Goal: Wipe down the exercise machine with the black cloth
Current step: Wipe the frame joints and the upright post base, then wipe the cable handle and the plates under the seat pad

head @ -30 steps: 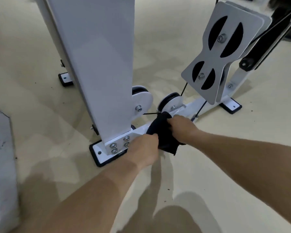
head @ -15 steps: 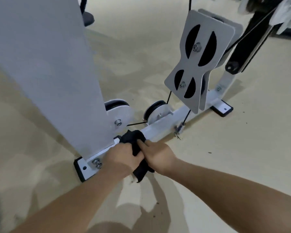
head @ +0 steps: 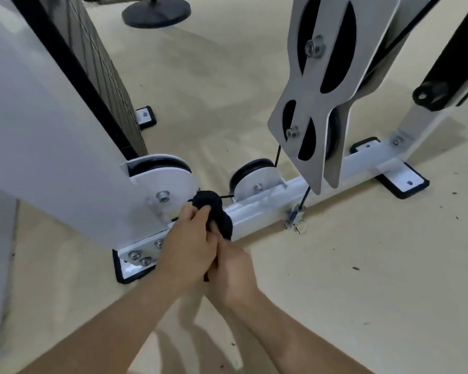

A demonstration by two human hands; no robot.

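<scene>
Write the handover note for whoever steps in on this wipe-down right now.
Left hand: grips the black cloth, lying partly over the right hand.
Right hand: grips the cloth's lower end.
Cloth: bunched against the white base bar, between the pulley by the upright and the pulley on the bar.
Done: cannot tell which surfaces are already wiped.
Left, probably: the bar toward the far foot, both pulleys, the grey pulley plates, the upright panel.
</scene>
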